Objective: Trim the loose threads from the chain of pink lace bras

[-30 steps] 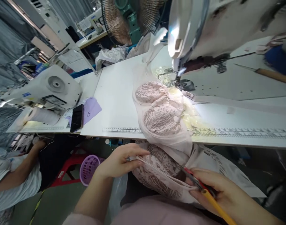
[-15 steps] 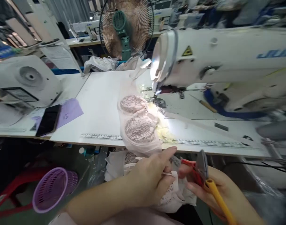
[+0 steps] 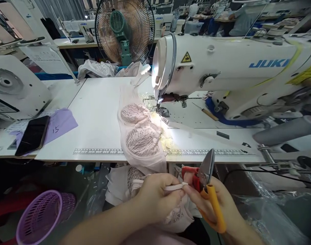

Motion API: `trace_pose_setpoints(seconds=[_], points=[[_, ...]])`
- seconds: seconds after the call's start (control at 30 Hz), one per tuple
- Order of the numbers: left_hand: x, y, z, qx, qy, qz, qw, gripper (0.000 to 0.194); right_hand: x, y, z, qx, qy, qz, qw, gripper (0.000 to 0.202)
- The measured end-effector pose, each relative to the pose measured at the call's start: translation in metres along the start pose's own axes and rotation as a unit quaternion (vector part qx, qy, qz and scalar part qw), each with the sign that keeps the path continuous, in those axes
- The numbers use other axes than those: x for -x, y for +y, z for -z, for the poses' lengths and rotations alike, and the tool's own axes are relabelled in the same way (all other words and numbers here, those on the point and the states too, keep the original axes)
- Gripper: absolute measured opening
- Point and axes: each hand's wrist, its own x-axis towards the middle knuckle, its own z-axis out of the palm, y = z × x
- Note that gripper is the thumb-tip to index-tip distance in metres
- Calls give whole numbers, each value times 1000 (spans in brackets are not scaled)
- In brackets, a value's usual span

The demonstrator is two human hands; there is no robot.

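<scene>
My left hand [image 3: 159, 195] pinches a narrow white strap [image 3: 174, 187] between thumb and fingers, just below the table's front edge. At the strap's end are the fingertips of my right hand [image 3: 222, 200]. That same hand grips a pair of scissors [image 3: 207, 166], with one red and one orange handle and the blades pointing up, away from the strap. Under my hands, pale lace bra pieces [image 3: 118, 185] hang down over my lap, partly hidden. A pale pink lace bra [image 3: 144, 141] lies on the table by the needle and drapes over the edge.
A white sewing machine [image 3: 229, 61] stands over the table [image 3: 99, 119], with a wood-handled awl [image 3: 209, 114] beneath its arm. At left lie a phone [image 3: 33, 135] and purple paper [image 3: 60, 126]. A fan [image 3: 125, 32] stands behind; a purple basket [image 3: 40, 217] is on the floor.
My right hand has come left to meet the strap at my left hand, the scissors moving with it. The camera view has turned slightly right. The bra on the table stays by the needle.
</scene>
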Motion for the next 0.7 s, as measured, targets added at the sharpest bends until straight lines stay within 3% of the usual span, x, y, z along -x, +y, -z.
trace_pose_setpoints(seconds=[0.1, 0.2, 0.3, 0.4, 0.47, 0.53, 0.7], points=[[-3, 2, -3, 93, 2, 35, 995, 17, -1, 0, -2, -30, 4, -11, 999, 24], [-6, 5, 1, 104, -3, 55, 993, 18, 3, 4, 11, -20, -52, -14, 998, 34], [-8, 3, 9, 99, -20, 81, 992, 18, 21, 32, 36, 30, -177, 19, 984, 55], [-12, -1, 15, 98, -40, 99, 989, 16, 45, 68, 55, 111, -219, 45, 968, 64], [-15, -3, 16, 89, -49, 123, 987, 13, 54, 78, 58, 127, -234, 49, 963, 64], [-18, -3, 16, 80, -56, 151, 984, 12, 54, 70, 54, 129, -242, 36, 961, 65], [-21, -2, 18, 67, -57, 181, 980, 16, 30, 16, 35, 187, -239, 1, 953, 70]])
